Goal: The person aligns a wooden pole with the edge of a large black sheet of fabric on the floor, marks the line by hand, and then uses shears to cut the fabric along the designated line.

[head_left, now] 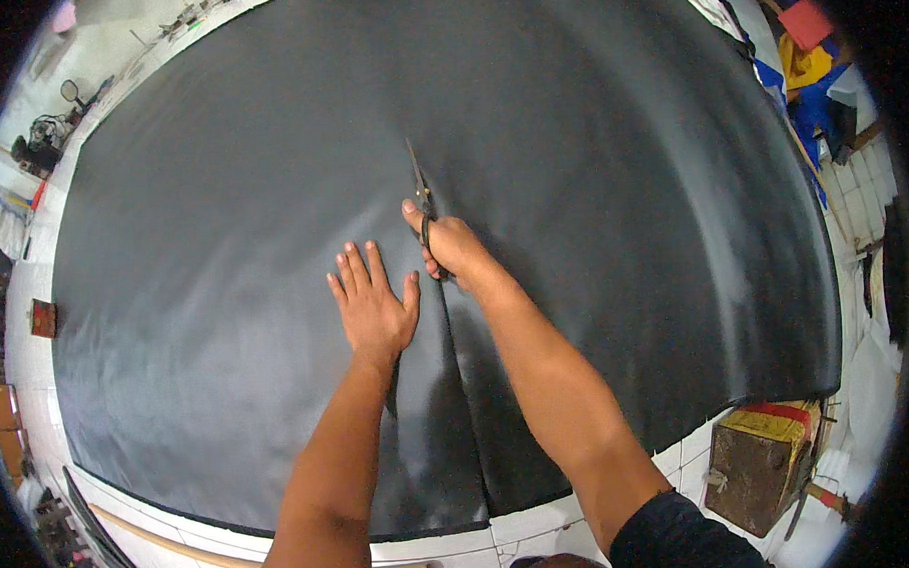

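Observation:
A large black sheet (226,322), smooth and slightly shiny like vinyl or leatherette, lies spread over a white tiled floor. A cut runs through it from the near edge up to the middle. At the far end of that cut, my right hand (451,246) is closed round the handles of a pair of scissors (420,190), whose blades point away from me. Just left of the cut, my left hand (373,312) rests flat on the sheet with its fingers spread, holding nothing.
A worn box (756,469) with a yellow and red top stands by the sheet's near right corner. A long wooden pole (183,549) lies along the near left edge. Colourful cloths (807,61) are heaped at the far right. A small brown block (43,318) sits beside the left edge.

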Demonstrator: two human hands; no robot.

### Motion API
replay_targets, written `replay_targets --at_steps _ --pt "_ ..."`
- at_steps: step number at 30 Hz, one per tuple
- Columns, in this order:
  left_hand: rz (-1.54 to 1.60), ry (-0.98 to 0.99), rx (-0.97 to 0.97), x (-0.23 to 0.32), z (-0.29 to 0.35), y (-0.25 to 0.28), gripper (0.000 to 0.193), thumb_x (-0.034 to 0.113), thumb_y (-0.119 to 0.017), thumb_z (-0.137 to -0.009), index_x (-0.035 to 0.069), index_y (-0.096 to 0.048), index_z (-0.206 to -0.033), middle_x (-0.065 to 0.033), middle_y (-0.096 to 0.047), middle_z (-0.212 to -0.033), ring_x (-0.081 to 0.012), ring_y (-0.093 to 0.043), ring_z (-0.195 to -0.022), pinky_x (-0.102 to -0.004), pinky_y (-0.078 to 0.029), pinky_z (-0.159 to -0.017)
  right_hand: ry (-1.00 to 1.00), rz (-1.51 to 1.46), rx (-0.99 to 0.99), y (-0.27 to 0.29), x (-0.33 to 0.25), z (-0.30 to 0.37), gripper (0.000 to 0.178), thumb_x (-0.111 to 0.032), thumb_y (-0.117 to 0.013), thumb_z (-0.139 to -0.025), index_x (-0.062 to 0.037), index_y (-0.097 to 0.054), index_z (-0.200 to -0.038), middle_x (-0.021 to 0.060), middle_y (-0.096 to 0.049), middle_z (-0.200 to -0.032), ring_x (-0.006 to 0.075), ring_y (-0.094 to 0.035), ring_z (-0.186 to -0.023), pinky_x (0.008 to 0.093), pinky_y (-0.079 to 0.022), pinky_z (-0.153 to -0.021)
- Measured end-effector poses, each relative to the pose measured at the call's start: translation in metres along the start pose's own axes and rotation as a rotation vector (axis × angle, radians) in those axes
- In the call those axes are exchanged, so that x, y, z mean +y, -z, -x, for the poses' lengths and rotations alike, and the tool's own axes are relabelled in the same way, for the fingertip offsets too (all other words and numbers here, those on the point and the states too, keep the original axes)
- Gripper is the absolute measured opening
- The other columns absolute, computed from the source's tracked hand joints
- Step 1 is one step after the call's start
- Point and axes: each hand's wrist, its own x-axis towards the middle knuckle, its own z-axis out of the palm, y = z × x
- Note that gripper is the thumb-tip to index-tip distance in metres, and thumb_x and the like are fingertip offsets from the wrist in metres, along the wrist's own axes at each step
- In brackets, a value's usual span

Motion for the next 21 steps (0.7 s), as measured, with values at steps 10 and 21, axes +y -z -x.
replay_targets --at_steps 10,21 --pt "0.093 0.029 -0.049 0.003 -0.008 0.009 0.077 0.046 -0.053 -0.091 -0.002 -0.033 -0.148 -0.0283 -0.025 -0.154 -0.0438 -0.021 -0.144 -0.0569 -0.014 -0.117 0.029 0.151 0.175 -0.008 -0.015 -0.042 0.067 -0.063 -0.057 -0.088 0.0010 -0.062 -0.069 0.0156 -0.059 -0.058 0.0285 -0.060 -0.055 0.0416 -0.047 -0.057" --pt "0.157 0.031 -0.170 0.006 -0.014 0.013 0.082 0.045 -0.057 -0.087 -0.003 -0.032 -0.147 -0.0326 -0.021 -0.154 -0.0491 -0.019 -0.144 -0.0607 -0.011 -0.116 0.191 0.059 0.228 -0.005 0.013 -0.048 0.045 -0.047 -0.063 -0.093 -0.0073 -0.053 -0.074 -0.0005 -0.048 -0.053 0.0111 -0.047 -0.045 0.0293 -0.037 -0.044"
